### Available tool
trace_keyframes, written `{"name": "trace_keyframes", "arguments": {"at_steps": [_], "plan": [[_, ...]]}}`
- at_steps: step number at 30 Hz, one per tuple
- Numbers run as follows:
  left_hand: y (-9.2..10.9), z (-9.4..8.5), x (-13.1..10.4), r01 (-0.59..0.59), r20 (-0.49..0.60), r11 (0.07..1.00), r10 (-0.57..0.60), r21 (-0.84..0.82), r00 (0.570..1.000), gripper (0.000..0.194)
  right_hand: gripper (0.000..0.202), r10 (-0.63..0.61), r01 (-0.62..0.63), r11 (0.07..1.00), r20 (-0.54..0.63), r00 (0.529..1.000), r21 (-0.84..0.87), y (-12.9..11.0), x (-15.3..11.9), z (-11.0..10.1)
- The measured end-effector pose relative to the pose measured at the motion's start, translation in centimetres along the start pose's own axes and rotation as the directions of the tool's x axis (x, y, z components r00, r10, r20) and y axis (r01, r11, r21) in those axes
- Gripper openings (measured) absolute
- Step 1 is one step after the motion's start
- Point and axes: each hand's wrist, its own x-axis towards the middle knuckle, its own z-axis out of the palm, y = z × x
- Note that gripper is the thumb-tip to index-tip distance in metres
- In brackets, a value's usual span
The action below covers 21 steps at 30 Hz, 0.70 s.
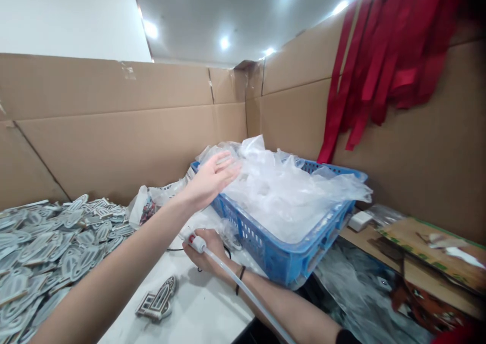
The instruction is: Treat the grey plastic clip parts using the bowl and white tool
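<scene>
My left hand (217, 178) reaches over the near left rim of the blue plastic basket (261, 250), fingers stretched out and slightly blurred, nothing visible in them. It is beside the crumpled clear plastic bags (281, 187) heaped in that basket; whether it touches them I cannot tell. Lower down, my right hand (208, 248) is closed around a dispensing syringe (196, 243) with a white cap and a clear hose running back along my forearm. On the white tabletop (197, 308) lies a small stack of boat-shaped wooden cutouts (157, 298) with white and brown detail.
A large pile of similar grey-white cutouts (56, 248) covers the left side. Cardboard walls (114, 136) enclose the table. Red ribbons (395, 66) hang at the right. Below them are a white block (360, 221) and cardboard pieces (436, 248). A printed plastic bag (152, 202) lies behind my left arm.
</scene>
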Motion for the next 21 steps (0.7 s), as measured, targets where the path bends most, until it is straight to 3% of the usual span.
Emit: {"name": "trace_keyframes", "arguments": {"at_steps": [2, 5, 9, 12, 14, 16, 18, 21], "plan": [[-0.6, -0.6, 1.8, 0.027, 0.008, 0.999, -0.027, -0.017, 1.0, 0.059, 0.015, -0.011, 0.01, 1.0, 0.031, 0.999, 0.028, 0.2, 0.1, 0.1], [-1.1, -2.4, 1.9, -0.038, -0.121, 0.995, 0.049, 0.092, 0.991, 0.055, 0.017, 0.009, -0.009, 1.0, 0.01, 1.0, 0.022, 0.5, 0.2, 0.3], [-0.6, -5.5, -2.6, -0.155, -0.186, 0.898, 0.249, 0.411, 0.951, 0.038, 0.023, 0.006, -0.006, 0.999, -0.011, 1.0, 0.046, 0.6, 0.4, 0.3], [-0.4, -7.8, -8.0, -0.093, -0.144, 0.626, 0.316, 0.774, 0.938, 0.027, 0.027, 0.005, -0.004, 0.996, -0.013, 1.0, 0.094, 0.8, 0.4, 0.1], [-1.1, -9.2, -11.7, -0.016, -0.087, 0.354, 0.274, 0.935, 0.958, 0.025, 0.028, 0.009, -0.007, 0.992, -0.016, 1.0, 0.122, 0.9, 0.4, 0.1], [-2.6, -10.4, -15.1, 0.034, -0.061, 0.16, 0.171, 0.987, 0.983, 0.026, 0.03, 0.009, -0.006, 0.99, -0.017, 1.0, 0.141, 1.0, 0.3, 0.2], [-4.3, -11.4, -17.8, 0.082, -0.085, 0.063, 0.05, 0.995, 0.995, 0.028, 0.031, 0.002, 0.001, 0.989, -0.017, 1.0, 0.151, 1.1, 0.2, 0.3], [-6.2, -12.3, -20.6, 0.058, -0.05, 0.07, -0.109, 0.996, 0.993, 0.028, 0.032, -0.024, 0.026, 0.987, -0.012, 1.0, 0.158, 1.1, -0.1, 0.4]]}}
